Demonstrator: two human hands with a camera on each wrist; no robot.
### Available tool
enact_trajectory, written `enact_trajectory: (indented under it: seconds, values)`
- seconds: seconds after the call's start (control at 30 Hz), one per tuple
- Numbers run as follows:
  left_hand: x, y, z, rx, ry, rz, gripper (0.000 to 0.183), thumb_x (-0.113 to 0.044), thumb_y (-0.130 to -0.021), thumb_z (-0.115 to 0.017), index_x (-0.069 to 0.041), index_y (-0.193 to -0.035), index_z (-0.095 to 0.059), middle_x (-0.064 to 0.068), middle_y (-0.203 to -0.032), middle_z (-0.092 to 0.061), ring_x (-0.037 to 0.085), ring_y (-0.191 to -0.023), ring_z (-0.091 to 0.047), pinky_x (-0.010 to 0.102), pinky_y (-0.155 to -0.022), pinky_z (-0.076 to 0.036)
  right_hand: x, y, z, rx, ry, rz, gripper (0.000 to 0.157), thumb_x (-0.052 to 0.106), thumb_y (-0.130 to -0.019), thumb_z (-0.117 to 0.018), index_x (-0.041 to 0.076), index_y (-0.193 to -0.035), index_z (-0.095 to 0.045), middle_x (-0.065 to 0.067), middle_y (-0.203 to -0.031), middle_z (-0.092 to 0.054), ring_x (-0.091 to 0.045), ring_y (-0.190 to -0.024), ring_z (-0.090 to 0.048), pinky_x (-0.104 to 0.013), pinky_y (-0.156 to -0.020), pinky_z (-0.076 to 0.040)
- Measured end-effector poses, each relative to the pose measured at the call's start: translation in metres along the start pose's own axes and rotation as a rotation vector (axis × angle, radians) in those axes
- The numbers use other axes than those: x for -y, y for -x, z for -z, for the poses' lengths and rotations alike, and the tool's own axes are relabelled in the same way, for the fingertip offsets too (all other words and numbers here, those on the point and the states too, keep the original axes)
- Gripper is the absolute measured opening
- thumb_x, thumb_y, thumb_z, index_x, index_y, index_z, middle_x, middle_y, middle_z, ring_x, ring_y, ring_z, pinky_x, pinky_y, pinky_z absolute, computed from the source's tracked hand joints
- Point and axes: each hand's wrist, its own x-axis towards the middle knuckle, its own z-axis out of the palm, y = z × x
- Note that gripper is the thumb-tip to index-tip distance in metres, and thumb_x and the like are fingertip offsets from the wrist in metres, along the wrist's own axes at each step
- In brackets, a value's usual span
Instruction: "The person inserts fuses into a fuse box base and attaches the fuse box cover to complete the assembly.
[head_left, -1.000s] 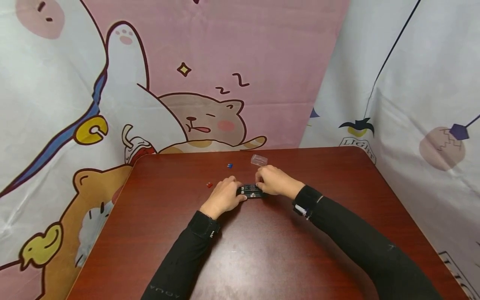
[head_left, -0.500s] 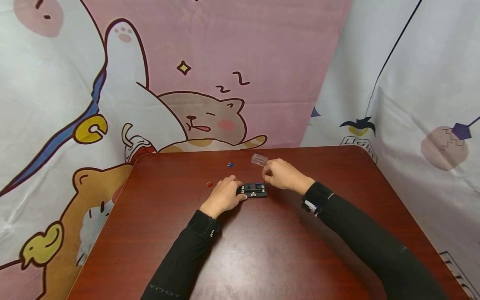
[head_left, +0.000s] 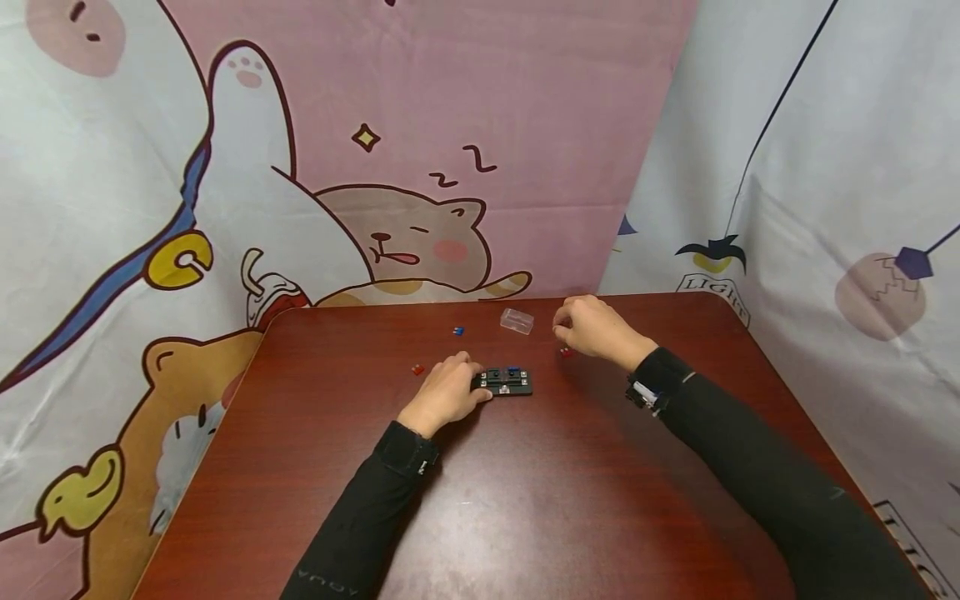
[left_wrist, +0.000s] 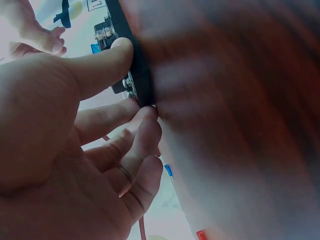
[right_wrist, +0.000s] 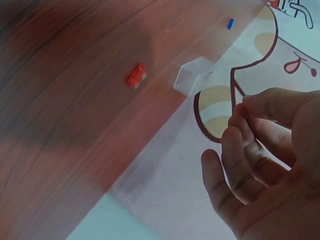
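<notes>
My left hand (head_left: 446, 392) holds the left end of a black fuse block (head_left: 508, 387), thumb along its near side and fingers behind. Metal screw terminals show on the block, and a blue fuse (head_left: 513, 369) sits in its back right part. To the right, my right hand (head_left: 596, 327) hovers over the table with loosely bent fingers; in the right wrist view the thumb (right_wrist: 270, 102) meets the index fingertip and nothing shows between them. Below that hand lies a small red blade fuse (head_left: 566, 352), apart from the fingers.
Behind the block lies a clear plastic cover (head_left: 517, 322). A second blue fuse (head_left: 458, 331) is left of the cover, and another red fuse (head_left: 417, 369) lies beyond the left hand. The brown table (head_left: 480, 508) ends at a printed cloth backdrop (head_left: 555, 150).
My right hand has left the block's right end and moved right and back, uncovering the blue fuse in the block and the red fuse on the table. The left hand stays put.
</notes>
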Motion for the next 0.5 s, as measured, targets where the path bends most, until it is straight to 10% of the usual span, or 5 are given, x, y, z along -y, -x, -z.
enact_trajectory:
  seconds: [0.5]
  values:
    - [-0.008,0.002,0.004,0.014,-0.010,0.045,0.051,-0.040,-0.103,-0.080,-0.010,-0.144,-0.073,0.009,-0.127,-0.066,0.026,-0.105,-0.062,0.046,-0.101,-0.055,-0.032,0.000,-0.023,0.154,0.072,0.007,0.009,0.016,-0.101,-0.079,0.010,-0.104,-0.085,-0.004,-0.101,-0.074,-0.020,-0.087,-0.064,-0.042,-0.084,-0.059]
